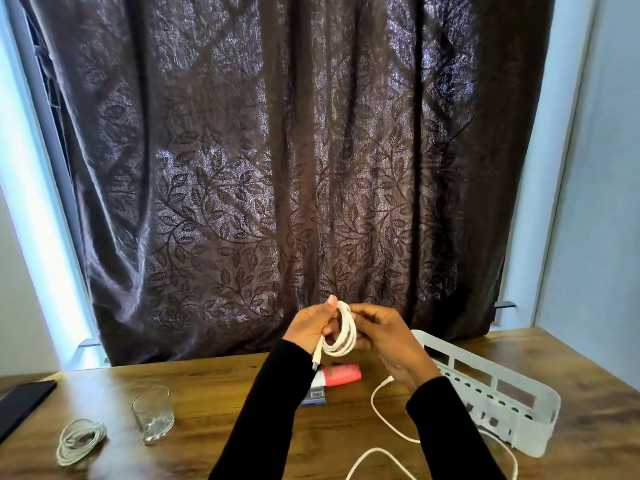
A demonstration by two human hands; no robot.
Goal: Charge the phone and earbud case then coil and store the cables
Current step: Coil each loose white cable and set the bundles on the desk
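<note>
I see both hands raised above the wooden counter [242, 393], just below the centre of the frame, arms in black sleeves. My left hand [308, 325] is closed around a white charging cable wound into a small coil [343, 336], thumb up against the top of the loops. A short end with a plug hangs down from that hand. My right hand [388, 337] grips the other side of the coil, fingers curled around the loops. The loose white tail of the cable [381, 415] drops from under the right hand and curves across the counter toward the bottom edge of the frame.

Directly beneath the hands a pink rectangular object [341, 374] lies on the counter, touching a small blue and white box [315, 393]; I cannot tell what either is. At the lower left sits a second white cable, already coiled [81, 441], and just to its right stands a clear empty drinking glass [153, 414]. A flat black object [24, 403] lies at the far left edge. At the lower right is a long white plastic basket with slotted walls [502, 386]. A dark brown leaf-patterned curtain [277, 150] fills the upper frame.
</note>
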